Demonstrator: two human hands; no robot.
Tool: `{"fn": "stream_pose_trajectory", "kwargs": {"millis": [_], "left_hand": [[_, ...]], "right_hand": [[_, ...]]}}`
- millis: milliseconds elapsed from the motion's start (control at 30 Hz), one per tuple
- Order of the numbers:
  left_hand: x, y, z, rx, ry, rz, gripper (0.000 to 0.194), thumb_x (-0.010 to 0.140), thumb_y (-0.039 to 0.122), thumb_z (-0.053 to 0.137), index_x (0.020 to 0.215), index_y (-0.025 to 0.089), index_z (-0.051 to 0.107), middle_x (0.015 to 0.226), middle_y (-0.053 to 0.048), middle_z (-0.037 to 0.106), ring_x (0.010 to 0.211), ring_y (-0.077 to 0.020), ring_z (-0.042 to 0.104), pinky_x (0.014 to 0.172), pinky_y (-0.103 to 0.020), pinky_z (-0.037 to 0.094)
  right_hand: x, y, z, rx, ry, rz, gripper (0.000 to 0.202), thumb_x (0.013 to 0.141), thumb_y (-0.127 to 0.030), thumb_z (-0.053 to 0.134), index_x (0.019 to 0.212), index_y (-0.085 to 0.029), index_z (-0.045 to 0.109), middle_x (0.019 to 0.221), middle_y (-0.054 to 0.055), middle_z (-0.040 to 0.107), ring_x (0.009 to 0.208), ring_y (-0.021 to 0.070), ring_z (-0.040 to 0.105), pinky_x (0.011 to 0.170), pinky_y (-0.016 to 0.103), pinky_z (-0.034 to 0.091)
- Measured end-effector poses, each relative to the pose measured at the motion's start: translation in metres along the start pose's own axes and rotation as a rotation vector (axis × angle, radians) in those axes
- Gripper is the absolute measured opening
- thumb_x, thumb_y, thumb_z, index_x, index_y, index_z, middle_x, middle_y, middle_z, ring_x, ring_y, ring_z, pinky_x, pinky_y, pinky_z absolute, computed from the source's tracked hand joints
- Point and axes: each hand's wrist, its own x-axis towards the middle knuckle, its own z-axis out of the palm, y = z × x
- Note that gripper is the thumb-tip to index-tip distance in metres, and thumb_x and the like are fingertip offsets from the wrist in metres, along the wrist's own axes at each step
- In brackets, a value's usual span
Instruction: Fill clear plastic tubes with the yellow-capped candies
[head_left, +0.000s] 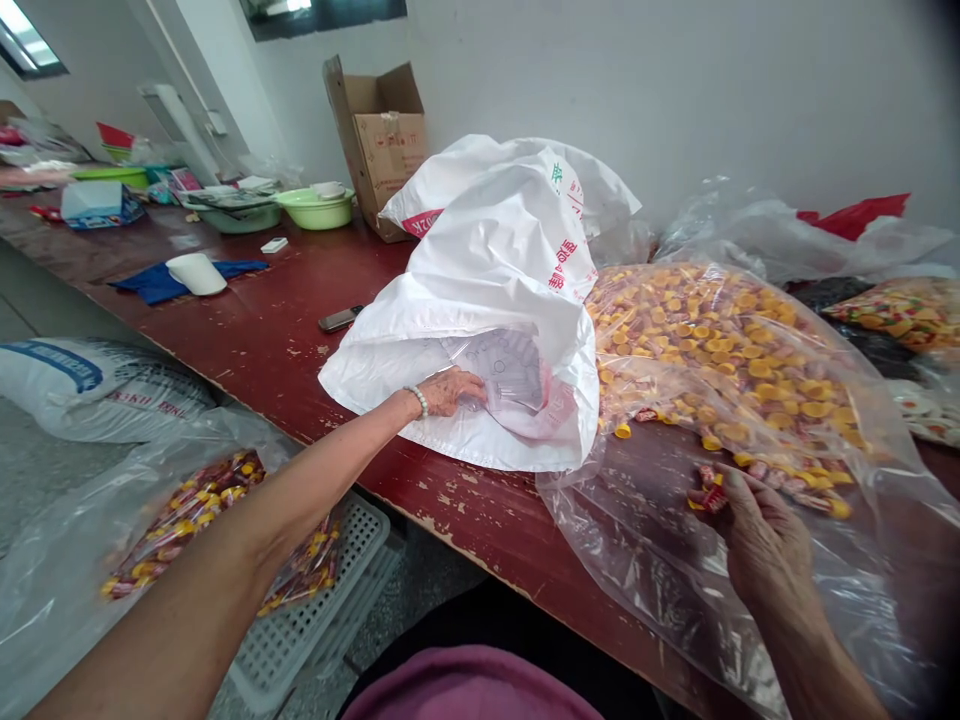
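My left hand (454,390), with a beaded bracelet on the wrist, reaches into the mouth of a white sack (495,270). Its fingers close on a clear plastic piece (474,402), one of the clear plastic pieces (517,370) inside; its exact shape is hard to make out. On the right, my right hand (769,545) pinches small red-and-yellow pieces (709,490) between thumb and fingers. Just beyond it, a large clear plastic bag (622,540) lies spread on the table, holding many yellow cup-shaped pieces (720,340) mixed with red-printed ones.
The worn red table (465,530) runs to the far left. A cardboard box (390,150), green basins (315,208) and a phone (340,318) stand or lie behind the sack. Below the table edge, white crates (300,640) sit beside a clear bag of filled red-and-yellow pieces (187,520).
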Motion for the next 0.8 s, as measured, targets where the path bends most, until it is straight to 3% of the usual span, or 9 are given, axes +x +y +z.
{"fn": "stream_pose_trajectory", "kwargs": {"millis": [67,167,233,300,367,467,600,700,800], "left_hand": [[0.004,-0.002,-0.002,0.014,0.018,-0.044,0.049,0.056,-0.003,0.054,0.097,0.021,0.067,0.107,-0.005,0.066,0.098,-0.0220,0.058,0.090,-0.035,0.038],[0.001,-0.002,-0.003,0.024,0.107,-0.117,0.024,0.063,0.006,0.060,0.083,0.016,0.068,0.082,-0.007,0.067,0.090,-0.0249,0.057,0.086,-0.039,0.040],[-0.006,0.002,-0.001,0.015,0.180,-0.163,0.014,0.066,0.014,0.063,0.080,0.014,0.067,0.080,-0.009,0.066,0.091,-0.0267,0.056,0.086,-0.042,0.041],[-0.014,0.012,0.003,-0.004,0.250,-0.202,0.016,0.071,0.018,0.061,0.086,0.012,0.065,0.086,-0.010,0.066,0.091,-0.0249,0.057,0.086,-0.041,0.043],[-0.023,0.028,0.010,-0.097,0.331,-0.234,0.023,0.078,0.021,0.056,0.098,0.011,0.061,0.096,-0.012,0.066,0.092,-0.0213,0.060,0.085,-0.036,0.046],[-0.033,0.066,0.020,-0.493,0.448,-0.258,0.028,0.081,0.025,0.055,0.105,0.011,0.056,0.102,-0.011,0.067,0.094,-0.0175,0.063,0.084,-0.030,0.049],[-0.041,0.116,0.022,-0.883,0.400,-0.253,0.029,0.077,0.027,0.063,0.101,0.011,0.059,0.094,-0.009,0.068,0.086,-0.0160,0.063,0.078,-0.027,0.049],[-0.046,0.135,0.022,-1.013,0.403,-0.294,0.028,0.074,0.027,0.066,0.096,0.011,0.060,0.088,-0.007,0.066,0.077,-0.0134,0.061,0.070,-0.024,0.048],[-0.049,0.138,0.033,-1.134,0.411,-0.372,0.028,0.072,0.029,0.067,0.091,0.011,0.059,0.071,-0.001,0.062,0.058,-0.0088,0.054,0.054,-0.020,0.044]], "right_hand": [[-0.002,0.001,-0.001,0.044,-0.062,0.056,0.041,0.064,-0.054,0.071,0.087,-0.020,0.067,0.081,0.004,0.063,0.063,0.0117,0.057,0.054,0.025,0.049],[-0.012,-0.004,0.005,-0.008,-0.113,0.026,0.040,0.067,-0.052,0.070,0.090,-0.020,0.066,0.081,0.001,0.062,0.060,0.0066,0.051,0.050,0.017,0.042],[-0.025,-0.011,0.015,-0.034,-0.165,0.000,0.039,0.070,-0.051,0.069,0.093,-0.019,0.065,0.080,0.000,0.061,0.056,0.0051,0.047,0.048,0.016,0.039],[-0.041,-0.022,0.032,-0.025,-0.234,-0.012,0.039,0.071,-0.050,0.068,0.094,-0.018,0.064,0.077,0.000,0.061,0.055,0.0062,0.047,0.049,0.018,0.040],[-0.058,-0.035,0.055,0.016,-0.315,-0.015,0.038,0.073,-0.048,0.067,0.096,-0.018,0.062,0.077,0.001,0.062,0.057,0.0086,0.051,0.053,0.021,0.043],[-0.077,-0.050,0.098,0.120,-0.421,-0.071,0.033,0.077,-0.044,0.064,0.097,-0.018,0.060,0.078,0.002,0.065,0.062,0.0110,0.056,0.058,0.024,0.046],[-0.089,-0.050,0.142,0.234,-0.509,-0.197,0.025,0.081,-0.039,0.061,0.095,-0.019,0.057,0.082,0.002,0.066,0.072,0.0129,0.061,0.069,0.027,0.048],[-0.094,-0.036,0.150,0.070,-0.572,-0.288,0.021,0.083,-0.039,0.058,0.091,-0.020,0.059,0.081,0.002,0.065,0.072,0.0140,0.060,0.068,0.028,0.049],[-0.095,-0.020,0.146,-0.184,-0.579,-0.531,0.019,0.087,-0.037,0.052,0.089,-0.021,0.063,0.094,0.005,0.065,0.087,0.0187,0.060,0.079,0.035,0.048]]}}
